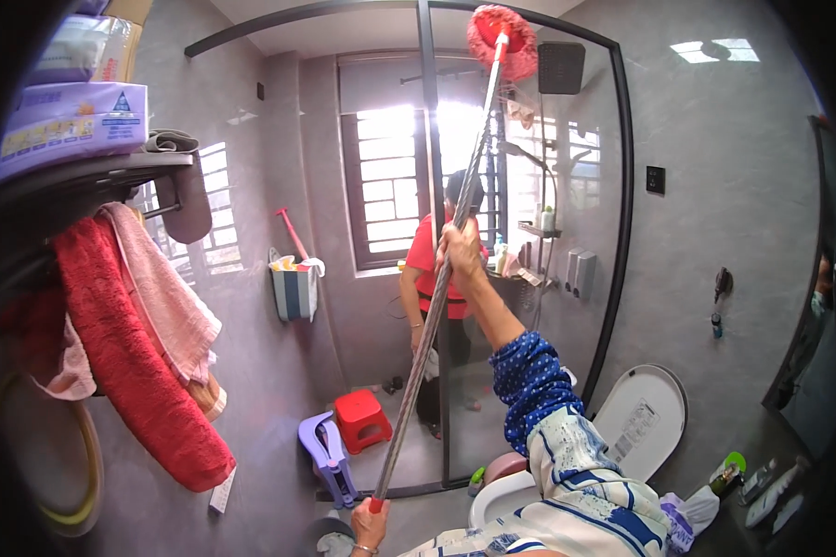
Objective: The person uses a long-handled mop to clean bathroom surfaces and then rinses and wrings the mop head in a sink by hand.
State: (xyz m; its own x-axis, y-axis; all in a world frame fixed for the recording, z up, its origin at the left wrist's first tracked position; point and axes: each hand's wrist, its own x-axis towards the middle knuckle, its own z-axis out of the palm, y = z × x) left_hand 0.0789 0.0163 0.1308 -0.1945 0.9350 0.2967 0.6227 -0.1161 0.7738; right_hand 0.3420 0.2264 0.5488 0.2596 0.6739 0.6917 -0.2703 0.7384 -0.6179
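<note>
Here, purple package (72, 128) lettered; left hand (370, 525), right hand (462, 249) grip mop (427, 336).

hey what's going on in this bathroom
Someone is holding a long-handled mop up at a slant, the right hand around the middle of its pole and the left hand near the lower end. Its fluffy pink head is raised near the top of the black-framed glass partition; whether it touches the glass is unclear. Another person in a red top stands in the shower area.

Pink-headed mop (429, 322), tilted head-up
</note>
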